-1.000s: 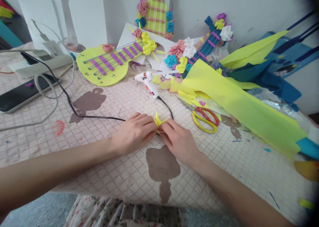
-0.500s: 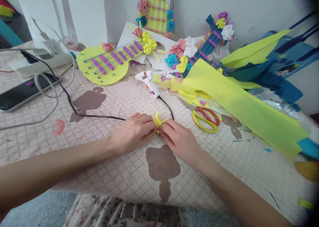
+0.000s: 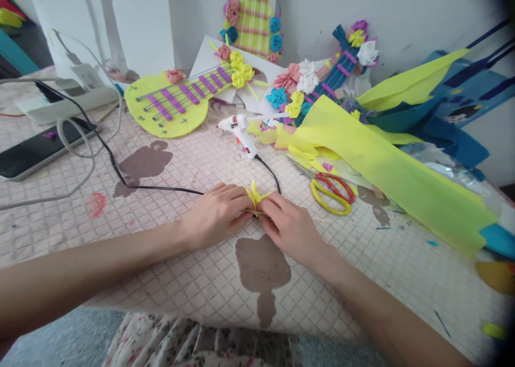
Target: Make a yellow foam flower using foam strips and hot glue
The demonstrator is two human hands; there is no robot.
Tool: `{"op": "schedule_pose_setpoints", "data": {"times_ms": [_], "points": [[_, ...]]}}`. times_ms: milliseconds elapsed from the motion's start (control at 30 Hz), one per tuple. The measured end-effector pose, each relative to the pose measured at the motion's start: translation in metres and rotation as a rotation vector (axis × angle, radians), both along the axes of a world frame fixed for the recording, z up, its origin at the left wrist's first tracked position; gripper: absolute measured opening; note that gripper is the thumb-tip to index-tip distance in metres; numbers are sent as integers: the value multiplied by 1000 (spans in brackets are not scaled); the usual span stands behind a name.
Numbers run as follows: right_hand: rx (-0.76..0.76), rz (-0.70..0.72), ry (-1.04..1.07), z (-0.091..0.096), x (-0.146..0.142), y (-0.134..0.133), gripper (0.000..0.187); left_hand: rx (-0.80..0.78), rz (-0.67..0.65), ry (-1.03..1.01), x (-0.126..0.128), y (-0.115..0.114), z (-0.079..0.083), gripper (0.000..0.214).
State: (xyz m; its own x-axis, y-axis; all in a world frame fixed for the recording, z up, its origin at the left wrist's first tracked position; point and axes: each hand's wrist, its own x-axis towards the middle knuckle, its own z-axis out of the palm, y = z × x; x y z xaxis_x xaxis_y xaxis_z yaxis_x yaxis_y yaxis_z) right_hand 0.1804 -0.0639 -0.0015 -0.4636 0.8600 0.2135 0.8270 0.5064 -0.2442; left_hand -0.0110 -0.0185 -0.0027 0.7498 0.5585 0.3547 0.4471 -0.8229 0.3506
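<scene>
Fingertip pressure from the left hand (image 3: 215,215) and the right hand (image 3: 292,228) holds a small yellow folded piece (image 3: 255,196) just above the counter (image 3: 181,286), near its middle. The left hand closes on it from 9 o'clock and the right from 4 o'clock. Both hands are narrowed to a pinch, and the pointed tips of the piece stick up between them.

The piece looks very light and thin, soft enough to crease or crush. Whether it is paper or foam sheet cannot be told. It likely springs open if the pinch slackens, so the safest hold seems to be low at the base, where the folds meet, leaving the loose tips free.

A black cord (image 3: 153,188) runs just past the left hand at 11 o'clock and on to a white glue gun (image 3: 240,132) at 12 o'clock. Scissors (image 3: 332,193) with red and yellow handles lie near the right hand at 2 o'clock, beside a large yellow sheet (image 3: 382,166). A yellow guitar cutout (image 3: 169,108) lies well apart at 11 o'clock.
</scene>
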Motion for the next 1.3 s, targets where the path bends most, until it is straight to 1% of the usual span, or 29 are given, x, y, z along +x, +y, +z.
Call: {"op": "schedule_pose_setpoints", "data": {"times_ms": [467, 600, 800, 1033, 1300], "points": [[10, -14, -3, 1, -1, 1, 11, -24, 11, 5, 0, -1, 0, 10], [16, -8, -14, 0, 0, 1, 14, -26, 12, 9, 0, -1, 1, 11], [-25, 23, 2, 1, 1, 0, 16, -39, 16, 22, 0, -1, 0, 11], [-63, 26, 30, 1, 2, 0, 16, -66, 20, 8, 1, -1, 0, 11], [-39, 6, 47, -1, 0, 0, 12, -162, 17, -17, 0, -1, -2, 12]]}}
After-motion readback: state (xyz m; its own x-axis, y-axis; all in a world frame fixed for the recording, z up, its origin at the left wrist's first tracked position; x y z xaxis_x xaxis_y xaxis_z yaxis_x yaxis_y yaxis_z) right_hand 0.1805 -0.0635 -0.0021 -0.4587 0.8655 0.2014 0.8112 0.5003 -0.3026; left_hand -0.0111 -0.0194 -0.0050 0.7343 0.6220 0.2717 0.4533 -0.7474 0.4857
